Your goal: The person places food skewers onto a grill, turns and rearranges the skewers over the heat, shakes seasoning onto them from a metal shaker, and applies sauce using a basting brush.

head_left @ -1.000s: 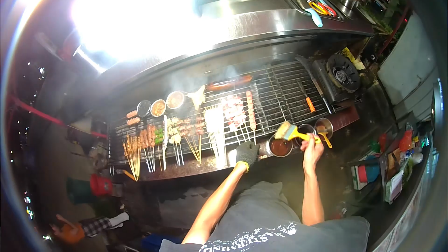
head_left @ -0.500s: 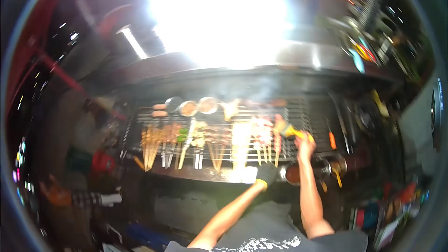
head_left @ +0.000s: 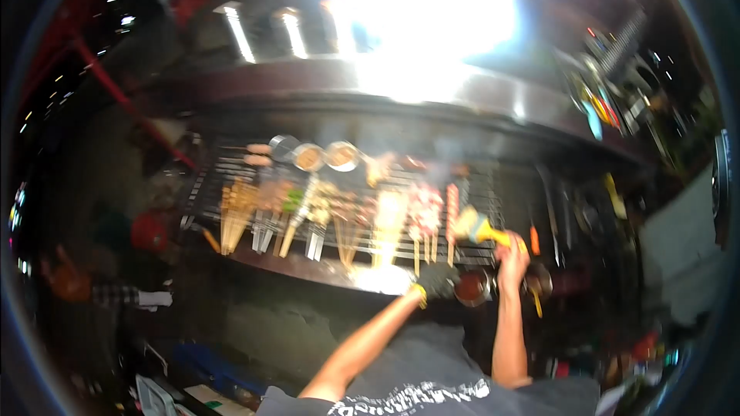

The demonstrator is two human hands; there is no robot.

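My right hand [head_left: 512, 256] is closed around the yellow handle of a basting brush [head_left: 484, 231]. The brush's pale bristles are at the right side of a sausage skewer [head_left: 452, 214] on the grill [head_left: 482, 185]. My left hand [head_left: 438, 281], in a dark glove with a yellow cuff, is at the grill's front edge by the lower ends of the meat skewers [head_left: 425, 212]; its fingers are smeared, and its grip cannot be made out. A cup of red-brown sauce [head_left: 472, 288] stands just right of the glove.
More skewers [head_left: 239, 208] lie to the left, with round pans [head_left: 341, 156] behind them. An orange-handled tool [head_left: 534, 239] and a cup with a yellow-handled brush [head_left: 538, 283] are at the right. Utensils [head_left: 600, 112] lie on the back ledge. Another person's arm shows at lower left.
The brush in my right hand has moved left from above the sauce cups to the sausage skewer. My gloved left hand remains by the skewer ends. The camera view has shifted.
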